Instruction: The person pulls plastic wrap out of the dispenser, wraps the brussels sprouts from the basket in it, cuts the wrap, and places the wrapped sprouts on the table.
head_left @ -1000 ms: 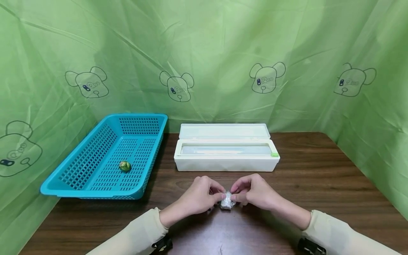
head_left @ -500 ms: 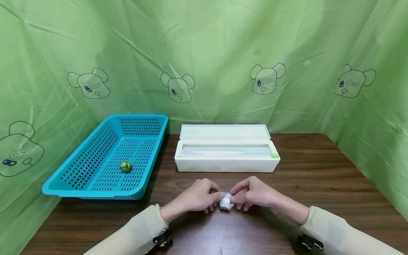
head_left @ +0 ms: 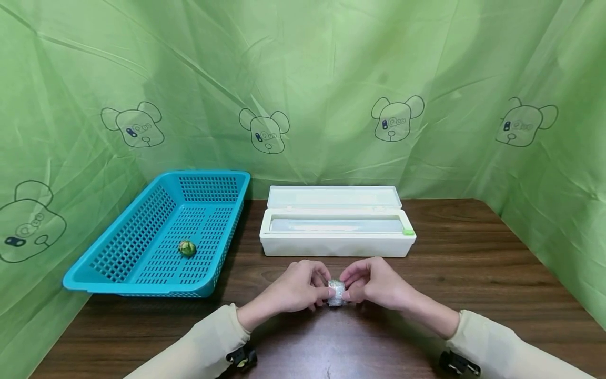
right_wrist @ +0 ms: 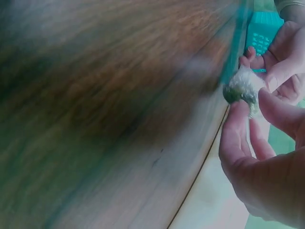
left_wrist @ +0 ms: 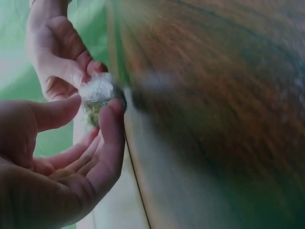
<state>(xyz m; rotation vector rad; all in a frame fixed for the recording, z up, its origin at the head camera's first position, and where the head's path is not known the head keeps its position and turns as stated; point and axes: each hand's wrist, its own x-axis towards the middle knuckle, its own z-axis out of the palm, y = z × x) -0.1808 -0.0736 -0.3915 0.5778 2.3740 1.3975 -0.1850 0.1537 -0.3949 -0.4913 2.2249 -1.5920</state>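
A small Brussels sprout bundled in cling film (head_left: 336, 292) is held between both hands close over the wooden table. In the head view my left hand (head_left: 303, 287) pinches its left side with thumb and fingertips. On the opposite side my right hand (head_left: 379, 284) grips it the same way. Green shows through the crumpled film (right_wrist: 242, 89) in the right wrist view. The left wrist view has the wrapped sprout (left_wrist: 100, 93) between the thumb and index finger, white film bunched on top. Another Brussels sprout (head_left: 187, 248), bare, lies in the blue basket (head_left: 161, 288).
Behind the hands stands a white cling film box (head_left: 337, 247), its lid (head_left: 333, 197) raised and a green slider (head_left: 408, 231) at its right end. The blue basket occupies the table's left side. Green fabric (head_left: 326, 68) hangs around the brown table (head_left: 473, 273).
Both hands have kept hold of the wrapped sprout and turned it between their fingers. It now looks more upright and sits slightly farther from the body. The camera view shifted a little.
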